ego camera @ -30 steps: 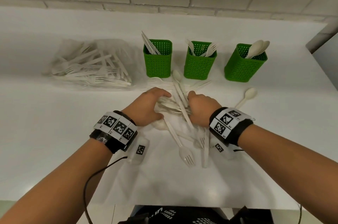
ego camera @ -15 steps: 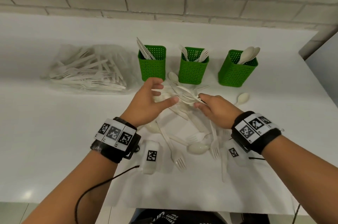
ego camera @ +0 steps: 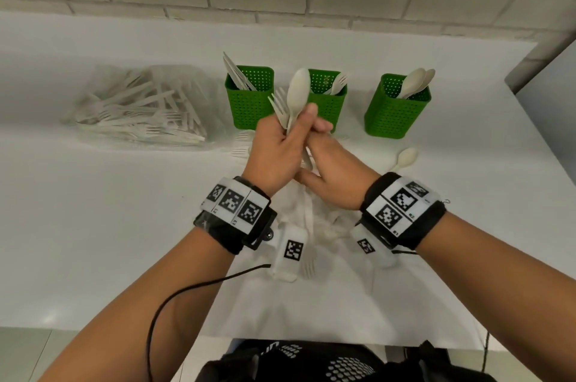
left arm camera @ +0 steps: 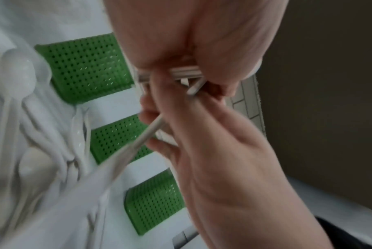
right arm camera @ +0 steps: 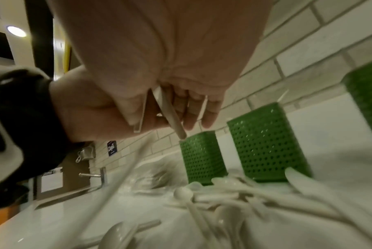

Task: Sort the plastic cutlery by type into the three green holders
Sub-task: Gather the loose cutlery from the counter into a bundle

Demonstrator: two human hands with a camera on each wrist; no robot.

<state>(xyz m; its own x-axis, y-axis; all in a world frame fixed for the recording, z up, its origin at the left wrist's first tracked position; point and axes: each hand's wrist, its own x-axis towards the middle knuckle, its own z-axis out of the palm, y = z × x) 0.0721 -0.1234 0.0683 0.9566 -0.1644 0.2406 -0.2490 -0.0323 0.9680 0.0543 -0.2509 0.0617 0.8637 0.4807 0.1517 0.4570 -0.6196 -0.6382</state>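
Three green perforated holders stand in a row at the back: the left holder (ego camera: 249,98) has knives, the middle holder (ego camera: 330,104) forks, the right holder (ego camera: 396,110) spoons. My left hand (ego camera: 296,123) grips an upright bundle of white cutlery (ego camera: 297,92), a spoon and forks, in front of the middle holder. Below it, my right hand (ego camera: 322,135) meets the bundle's handles. In the left wrist view its fingers (left arm camera: 157,144) pinch one blurred handle (left arm camera: 149,133). Loose cutlery (right arm camera: 223,202) lies on the white sheet (ego camera: 343,288) under both hands.
A clear bag of cutlery (ego camera: 140,107) lies at the back left. A single spoon (ego camera: 405,159) rests right of my hands, and forks (ego camera: 241,151) lie just left of them. A brick wall runs behind the white counter (ego camera: 93,226); its front edge is near me.
Both hands rose off the pile. My left hand lifted a gathered bundle and turned it upright, and my right hand moved in under it to the handles.
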